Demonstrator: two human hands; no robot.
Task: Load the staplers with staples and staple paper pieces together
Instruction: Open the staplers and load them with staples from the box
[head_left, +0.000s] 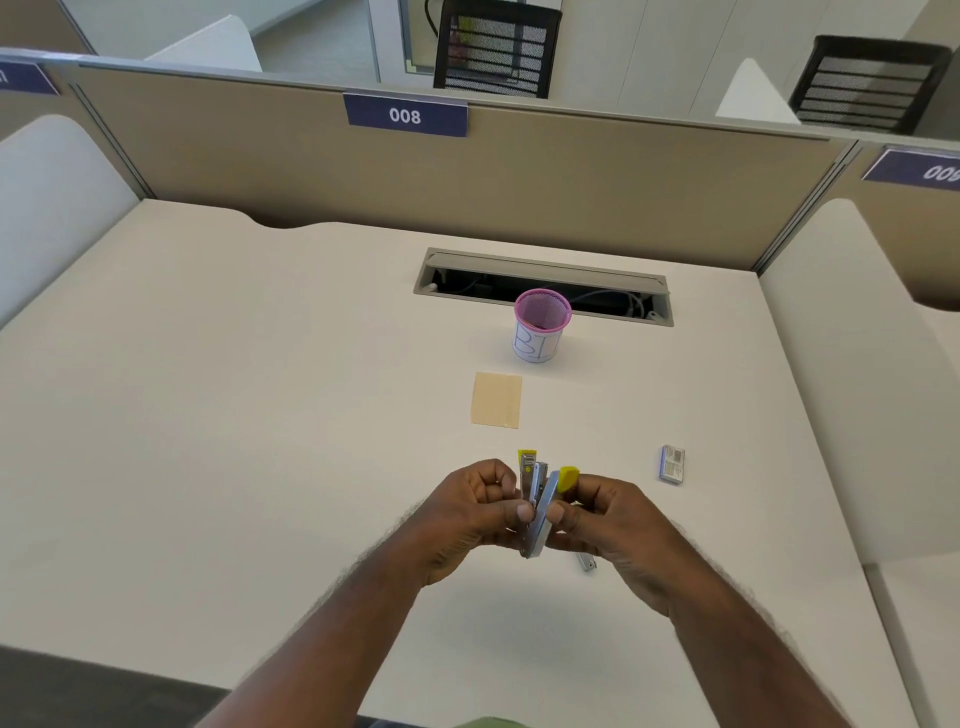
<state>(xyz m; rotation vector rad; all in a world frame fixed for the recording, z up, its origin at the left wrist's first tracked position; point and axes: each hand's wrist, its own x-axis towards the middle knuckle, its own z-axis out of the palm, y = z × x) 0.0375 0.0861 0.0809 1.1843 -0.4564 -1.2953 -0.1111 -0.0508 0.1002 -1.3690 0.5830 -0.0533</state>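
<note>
1. Both hands up over the desk (260, 389); left hand (475, 512) pinches the base half of the yellow stapler (537, 506), right hand (597, 519) pinches its hinged top, splayed open.
2. Staple box (672, 464) lies to the right, paper pieces (496, 400) just ahead; a small metal piece (587, 562), perhaps a staple strip, sits under the right hand.
3. My call: hold the channel level and wide open; seat the strip fully before snapping it closed.

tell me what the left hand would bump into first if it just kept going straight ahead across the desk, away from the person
Probably the tan paper piece, lying flat just beyond the stapler that the left hand grips; further along stands the pink mesh cup. Hand height above the desk is unclear.
</note>
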